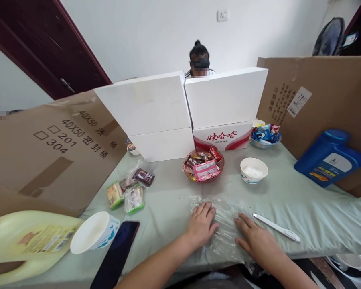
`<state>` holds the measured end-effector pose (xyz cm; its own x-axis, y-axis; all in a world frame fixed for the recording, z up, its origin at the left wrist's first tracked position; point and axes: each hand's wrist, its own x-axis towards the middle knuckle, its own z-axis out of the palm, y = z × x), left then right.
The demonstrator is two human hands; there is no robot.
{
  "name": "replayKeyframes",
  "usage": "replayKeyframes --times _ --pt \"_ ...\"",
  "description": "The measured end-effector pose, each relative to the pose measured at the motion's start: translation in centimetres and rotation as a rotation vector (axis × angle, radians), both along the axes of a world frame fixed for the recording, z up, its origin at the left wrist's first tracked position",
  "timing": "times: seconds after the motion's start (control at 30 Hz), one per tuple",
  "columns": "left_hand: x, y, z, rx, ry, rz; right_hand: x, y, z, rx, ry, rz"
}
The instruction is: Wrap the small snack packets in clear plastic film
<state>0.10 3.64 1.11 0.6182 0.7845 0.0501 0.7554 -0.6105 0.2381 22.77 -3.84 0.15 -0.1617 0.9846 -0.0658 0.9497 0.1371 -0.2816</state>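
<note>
Both of my hands lie flat on a sheet of clear plastic wrap (225, 224) spread on the pale green tablecloth at the near edge. My left hand (200, 225) presses its left part, fingers slightly apart. My right hand (255, 239) rests on its right part, fingers spread. Neither hand grips anything. A white pen-like cutter (276, 227) lies just right of my right hand. Behind the wrap stand a brown bowl of wrapped snacks (203, 165) and an empty white bowl (254, 169).
Snack packets (129, 188) lie at the left, with a tipped white bowl (93, 232), a dark phone (117, 253) and a yellow jug (27, 241). A blue jug (329, 157) leans at right. Cardboard sheets and white boxes (180, 112) wall the table; a person sits behind them.
</note>
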Motion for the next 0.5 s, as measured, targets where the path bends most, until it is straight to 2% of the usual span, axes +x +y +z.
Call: replayKeyframes --times 0.13,0.23,0.3,0.4,0.5 --pt "-0.3 0.8 1.4 -0.001 -0.021 0.074 -0.9 1.0 2.3 0.144 0.079 0.022" --pt "0.4 1.2 1.2 -0.031 0.045 0.092 -2.9 2.5 3.8 0.194 0.034 0.112" --pt "0.7 1.2 0.4 -0.064 0.093 0.021 -4.1 3.1 4.9 0.183 -0.013 0.164" --pt "0.2 1.3 -0.5 -0.101 0.110 -0.158 -5.1 3.2 6.5 0.196 -0.044 0.154" --pt "-0.6 1.7 -0.7 -0.140 0.099 -0.250 -5.4 3.3 6.7 0.207 -0.052 0.126"
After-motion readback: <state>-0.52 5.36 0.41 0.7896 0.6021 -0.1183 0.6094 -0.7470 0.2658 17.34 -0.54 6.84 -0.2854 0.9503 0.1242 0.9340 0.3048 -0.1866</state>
